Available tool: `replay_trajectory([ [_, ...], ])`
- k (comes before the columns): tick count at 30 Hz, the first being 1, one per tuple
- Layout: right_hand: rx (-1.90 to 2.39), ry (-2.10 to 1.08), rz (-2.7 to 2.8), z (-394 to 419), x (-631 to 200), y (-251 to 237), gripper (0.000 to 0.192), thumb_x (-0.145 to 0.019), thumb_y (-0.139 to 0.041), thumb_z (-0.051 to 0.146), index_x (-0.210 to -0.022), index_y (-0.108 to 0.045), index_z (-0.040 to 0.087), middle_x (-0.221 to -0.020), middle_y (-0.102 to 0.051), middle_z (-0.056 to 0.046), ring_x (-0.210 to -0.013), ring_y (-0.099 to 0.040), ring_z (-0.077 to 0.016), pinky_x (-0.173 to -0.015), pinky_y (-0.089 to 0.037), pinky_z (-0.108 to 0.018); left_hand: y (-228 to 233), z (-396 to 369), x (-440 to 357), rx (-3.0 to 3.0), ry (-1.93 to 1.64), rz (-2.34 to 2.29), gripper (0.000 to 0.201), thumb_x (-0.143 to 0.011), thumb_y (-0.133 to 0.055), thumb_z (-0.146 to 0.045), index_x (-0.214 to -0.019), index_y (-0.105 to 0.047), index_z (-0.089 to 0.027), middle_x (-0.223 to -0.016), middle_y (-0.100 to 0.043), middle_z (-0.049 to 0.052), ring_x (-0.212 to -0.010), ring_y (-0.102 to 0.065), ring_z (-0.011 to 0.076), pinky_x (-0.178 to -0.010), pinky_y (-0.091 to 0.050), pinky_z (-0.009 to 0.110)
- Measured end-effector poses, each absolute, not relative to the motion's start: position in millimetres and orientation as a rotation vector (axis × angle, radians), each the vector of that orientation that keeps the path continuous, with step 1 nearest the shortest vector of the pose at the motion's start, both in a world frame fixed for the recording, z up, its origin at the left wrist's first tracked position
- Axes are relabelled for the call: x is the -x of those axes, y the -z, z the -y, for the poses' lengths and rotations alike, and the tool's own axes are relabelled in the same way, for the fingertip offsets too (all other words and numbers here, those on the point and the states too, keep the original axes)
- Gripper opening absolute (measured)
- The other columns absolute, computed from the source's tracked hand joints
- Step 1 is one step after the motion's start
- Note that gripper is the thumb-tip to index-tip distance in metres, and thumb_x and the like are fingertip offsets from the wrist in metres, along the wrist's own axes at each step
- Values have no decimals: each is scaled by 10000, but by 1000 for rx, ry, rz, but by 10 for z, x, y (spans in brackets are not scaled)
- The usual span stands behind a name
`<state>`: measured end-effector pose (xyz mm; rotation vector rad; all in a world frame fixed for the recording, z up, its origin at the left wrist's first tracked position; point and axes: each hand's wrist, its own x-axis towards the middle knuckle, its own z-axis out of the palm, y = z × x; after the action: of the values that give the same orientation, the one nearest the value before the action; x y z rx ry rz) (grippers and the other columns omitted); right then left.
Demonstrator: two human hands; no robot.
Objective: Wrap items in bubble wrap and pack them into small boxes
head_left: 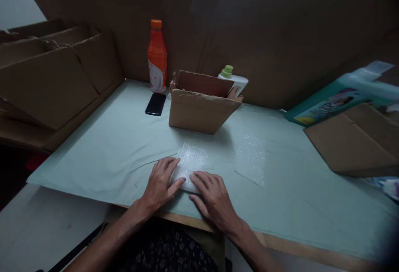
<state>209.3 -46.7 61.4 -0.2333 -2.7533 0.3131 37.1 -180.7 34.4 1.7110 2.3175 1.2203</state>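
A: What are the hands doing, nearest first?

B: Left hand (162,182) and right hand (212,197) are both lying flat on a bubble-wrap bundle (190,164) at the near edge of the surface (102,147). Fingers are spread open, pressing down, not gripping; prob. keeping the wrap from springing open.

A: Anything beside it?

B: A flat bubble-wrap sheet (251,159) is lying just to the right, apart from the bundle.

A: And further back?

B: A small cardboard box (201,107) is sitting open w/ flaps up. Left of it a black phone (155,104) is lying flat, an orange bottle (157,58) is standing upright behind. A green-capped bottle (232,78) is peeking out behind the box. Far right, folded cardboard (355,143) is resting on a teal pack (336,99).
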Motion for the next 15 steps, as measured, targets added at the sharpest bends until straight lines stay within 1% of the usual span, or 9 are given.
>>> replay_trajectory([
  [2, 254, -437, 2751, 474, -2101, -626, 323, -954, -532, 174, -1268, -605, 174, -1197, -712, -132, -1084, -639, -282, -911, -508, -476, -394, 1924, -417, -1789, -1232, -2229, 540, -902, -628, -282, -1404, -457, -182, -1308, -583, 142, -1199, -537, 289, -1004, -467, 476],
  [3, 269, -528, 2751, 473, -2113, -641, 325, -963, -519, 167, -1279, -597, 181, -1176, -725, -119, -1055, -652, -264, -904, -515, -459, -423, 1992, -448, -1807, -1219, -2186, 555, -906, -616, -257, -1427, -434, -190, -1296, -593, 132, -1189, -538, 279, -1006, -462, 469],
  [5, 283, -720, 2775, 461, -2139, -672, 329, -984, -514, 191, -1306, -580, 211, -1159, -741, -84, -1008, -668, -230, -890, -525, -420, -468, 2097, -504, -1790, -1190, -2141, 561, -920, -559, -179, -1457, -401, -204, -1207, -639, 101, -1110, -564, 249, -968, -475, 439],
  [7, 296, -803, 2805, 430, -2137, -675, 313, -996, -527, 237, -1304, -583, 224, -1169, -743, -68, -1008, -672, -220, -898, -522, -404, -478, 2111, -525, -1747, -1164, -2164, 542, -926, -514, -137, -1454, -409, -200, -1097, -671, 81, -1011, -585, 232, -908, -492, 413],
  [9, 356, -718, 2803, 383, -2080, -635, 281, -1000, -528, 266, -1262, -612, 205, -1171, -741, -82, -1034, -670, -236, -913, -508, -420, -450, 2028, -492, -1712, -1127, -2255, 473, -932, -529, -176, -1402, -473, -178, -1013, -683, 82, -935, -597, 238, -854, -505, 408],
  [11, 438, -559, 2768, 335, -1985, -569, 265, -1004, -514, 276, -1214, -638, 171, -1139, -744, -110, -1028, -670, -258, -899, -499, -437, -412, 1909, -424, -1638, -1098, -2386, 413, -931, -561, -243, -1335, -537, -156, -995, -686, 98, -923, -611, 256, -846, -509, 424],
  [13, 485, -429, 2747, 300, -1892, -509, 259, -1009, -492, 271, -1175, -655, 158, -1098, -749, -119, -986, -673, -264, -855, -498, -432, -393, 1832, -362, -1511, -1118, -2469, 415, -929, -574, -304, -1313, -558, -145, -1018, -685, 112, -939, -625, 262, -852, -512, 424],
  [15, 512, -334, 2741, 282, -1836, -472, 254, -1006, -488, 271, -1159, -663, 167, -1078, -745, -114, -953, -666, -263, -823, -493, -421, -407, 1841, -340, -1353, -1159, -2444, 447, -936, -555, -349, -1336, -545, -150, -1029, -688, 103, -878, -636, 229, -809, -522, 380],
])
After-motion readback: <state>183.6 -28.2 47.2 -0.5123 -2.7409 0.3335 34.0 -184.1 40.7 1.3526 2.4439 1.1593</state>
